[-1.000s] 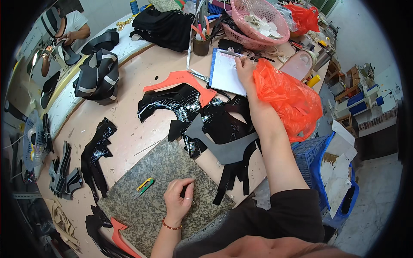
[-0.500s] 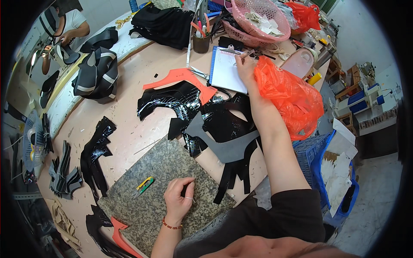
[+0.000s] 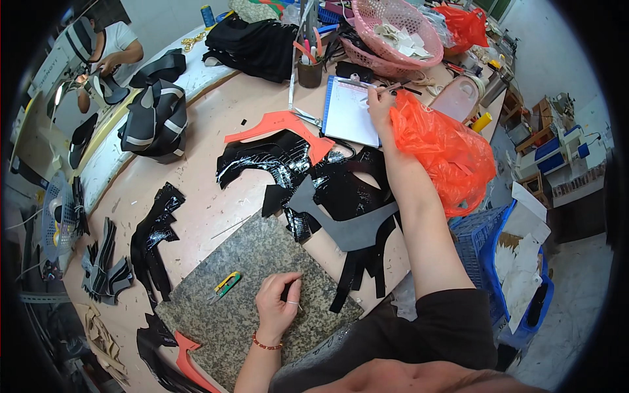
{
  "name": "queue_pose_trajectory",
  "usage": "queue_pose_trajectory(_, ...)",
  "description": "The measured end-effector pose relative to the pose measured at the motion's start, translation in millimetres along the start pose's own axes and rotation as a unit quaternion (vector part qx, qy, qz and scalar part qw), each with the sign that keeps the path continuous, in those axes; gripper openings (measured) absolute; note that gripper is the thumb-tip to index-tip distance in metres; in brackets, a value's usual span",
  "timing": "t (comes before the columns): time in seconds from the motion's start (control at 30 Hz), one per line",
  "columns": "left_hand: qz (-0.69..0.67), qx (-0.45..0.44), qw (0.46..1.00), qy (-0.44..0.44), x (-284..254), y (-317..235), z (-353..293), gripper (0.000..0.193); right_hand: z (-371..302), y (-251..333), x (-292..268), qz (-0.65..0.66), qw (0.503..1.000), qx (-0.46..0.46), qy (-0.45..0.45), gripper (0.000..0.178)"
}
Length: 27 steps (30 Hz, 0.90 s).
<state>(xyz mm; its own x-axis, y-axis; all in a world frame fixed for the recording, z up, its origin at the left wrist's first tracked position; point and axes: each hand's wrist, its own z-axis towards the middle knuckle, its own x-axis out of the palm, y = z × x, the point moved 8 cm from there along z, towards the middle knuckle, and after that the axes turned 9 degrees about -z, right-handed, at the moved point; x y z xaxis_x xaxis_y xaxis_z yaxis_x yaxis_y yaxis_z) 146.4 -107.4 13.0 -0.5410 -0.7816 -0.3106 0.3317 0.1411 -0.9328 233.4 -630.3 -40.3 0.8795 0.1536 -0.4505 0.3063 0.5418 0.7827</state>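
My right hand (image 3: 381, 110) is closed at the upper right of a blue clipboard (image 3: 329, 108) with a white sheet (image 3: 350, 118). A thin pen-like stick (image 3: 393, 86) projects from its fingers. My left hand (image 3: 278, 301), ringed and with a beaded bracelet, rests curled on the speckled stone slab (image 3: 223, 314); whatever its fingers enclose is hidden. Green-and-yellow thread snips (image 3: 225, 287) lie left of it. Beyond the slab are glossy black cut pieces (image 3: 262, 154), a grey curved piece (image 3: 347, 223) and an orange template (image 3: 278, 123).
An orange-red plastic bag (image 3: 445, 154) touches the right forearm's side. Scissors (image 3: 306, 118), a pen cup (image 3: 309, 72) and pink baskets (image 3: 393, 62) stand farther back. More black strips (image 3: 156, 236) lie left. A blue crate (image 3: 481, 229) is at right. Another person (image 3: 118, 49) works far left.
The whole view has shifted slightly, so things appear a little farther right and lower. My right hand sits marginally more to the right over the sheet; my left hand stays curled on the slab.
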Motion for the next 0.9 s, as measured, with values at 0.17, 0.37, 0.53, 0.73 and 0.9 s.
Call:
queue_pose_trajectory(0.17,-0.005,0.007,1.0,-0.001,0,2,2,0.011,3,6,5,-0.058,0.996,-0.066,0.014,0.031)
queue_pose_trajectory(0.37,-0.004,-0.012,1.0,-0.014,-4,-1,1,0.011,14,-7,-2,0.016,0.993,-0.085,-0.076,0.027)
queue_pose_trajectory(0.53,0.003,0.005,1.0,0.001,-3,-2,0,0.012,19,14,-16,0.03,0.98,-0.133,-0.143,0.033)
queue_pose_trajectory(0.73,-0.001,0.015,1.0,-0.004,-3,-3,-2,0.012,22,87,-12,-0.358,0.925,-0.059,0.108,0.044)
queue_pose_trajectory(0.9,-0.005,0.056,0.998,-0.002,0,-3,2,0.012,42,87,-14,-0.458,0.873,-0.11,0.129,0.033)
